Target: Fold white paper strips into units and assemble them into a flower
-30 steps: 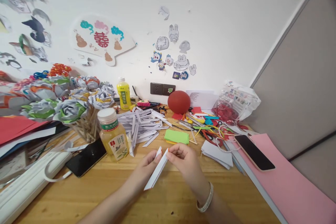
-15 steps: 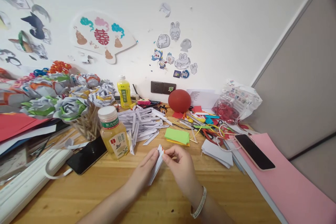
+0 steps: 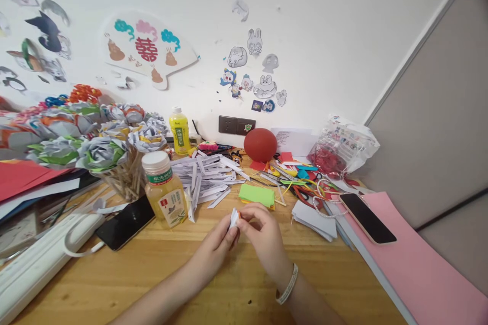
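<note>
Both my hands meet over the wooden desk (image 3: pixel 213 289), pinching a small folded white paper strip (image 3: pixel 234 218) between their fingertips. My left hand (image 3: pixel 215 249) grips it from the left and below, my right hand (image 3: pixel 263 236) from the right, with a white bracelet (image 3: pixel 288 285) on that wrist. Only the strip's top end shows; the rest is hidden between my fingers. Just beyond my hands lie a green paper pad (image 3: pixel 256 195) and a heap of folded white paper strips (image 3: pixel 208 177).
A yellow drink bottle (image 3: pixel 164 190) stands left of my hands beside a black phone (image 3: pixel 124 223). Paper flowers (image 3: pixel 95 147) fill the left. A red ball (image 3: pixel 260 144), coloured scraps, a plastic bag (image 3: pixel 341 150), white sheets (image 3: pixel 314 221), a second phone (image 3: pixel 367 218) and pink paper (image 3: pixel 427 264) lie right.
The long white strip that hung down between my hands has been folded up short. Both hands have drawn closer together around it and shifted slightly away from me.
</note>
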`<action>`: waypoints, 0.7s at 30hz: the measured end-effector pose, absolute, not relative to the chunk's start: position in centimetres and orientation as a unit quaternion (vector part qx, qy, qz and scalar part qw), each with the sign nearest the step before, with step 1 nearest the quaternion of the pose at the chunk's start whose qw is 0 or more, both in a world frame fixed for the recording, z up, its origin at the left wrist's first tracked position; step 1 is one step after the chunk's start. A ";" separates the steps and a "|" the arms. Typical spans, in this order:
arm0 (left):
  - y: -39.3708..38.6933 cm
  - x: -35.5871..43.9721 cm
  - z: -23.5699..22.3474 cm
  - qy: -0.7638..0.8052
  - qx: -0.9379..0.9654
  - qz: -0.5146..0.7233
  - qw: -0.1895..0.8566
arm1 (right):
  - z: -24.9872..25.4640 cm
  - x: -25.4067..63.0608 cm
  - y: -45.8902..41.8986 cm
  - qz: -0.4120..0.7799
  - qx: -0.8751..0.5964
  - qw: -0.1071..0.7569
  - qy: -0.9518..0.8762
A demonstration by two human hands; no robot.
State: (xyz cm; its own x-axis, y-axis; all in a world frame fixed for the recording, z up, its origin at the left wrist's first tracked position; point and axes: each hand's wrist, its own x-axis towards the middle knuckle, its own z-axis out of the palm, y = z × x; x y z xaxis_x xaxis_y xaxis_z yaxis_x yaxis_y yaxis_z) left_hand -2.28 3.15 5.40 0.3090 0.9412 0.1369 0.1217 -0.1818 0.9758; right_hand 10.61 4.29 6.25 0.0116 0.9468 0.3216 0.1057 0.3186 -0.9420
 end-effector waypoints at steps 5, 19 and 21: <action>2.9 -2.3 5.6 0.407 0.659 0.414 0.478 | 6.5 11.0 4.2 0.292 -0.421 0.545 -0.664; 3.3 -2.5 5.7 0.391 0.682 0.408 0.464 | 6.1 11.1 4.2 0.334 -0.431 0.510 -0.665; 3.3 -2.8 6.0 0.375 0.678 0.395 0.493 | 6.5 11.8 4.7 0.391 -0.398 0.480 -0.678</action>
